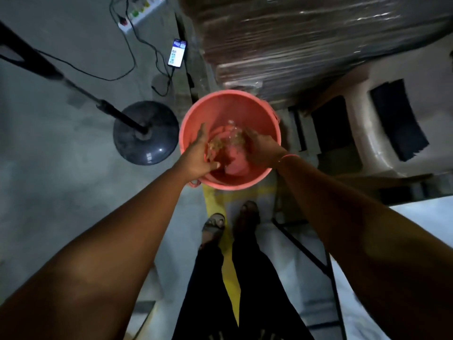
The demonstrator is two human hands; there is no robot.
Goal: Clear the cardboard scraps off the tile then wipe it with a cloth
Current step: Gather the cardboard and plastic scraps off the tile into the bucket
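A pink plastic bucket (220,106) stands on the floor in front of my feet. Both my hands reach down into it. My left hand (201,153) and my right hand (262,150) are closed around a wet brownish cloth (220,143) bunched between them. Water glints and splashes around the cloth. The lower part of the cloth is hidden by my fingers. The tile and the cardboard scraps are not in view.
A fan stand with a round dark base (147,133) stands left of the bucket. A lit phone (177,53) and cables lie on the floor behind. Wrapped stacked goods (306,40) rise behind the bucket. A pale plastic stool (392,123) is at right.
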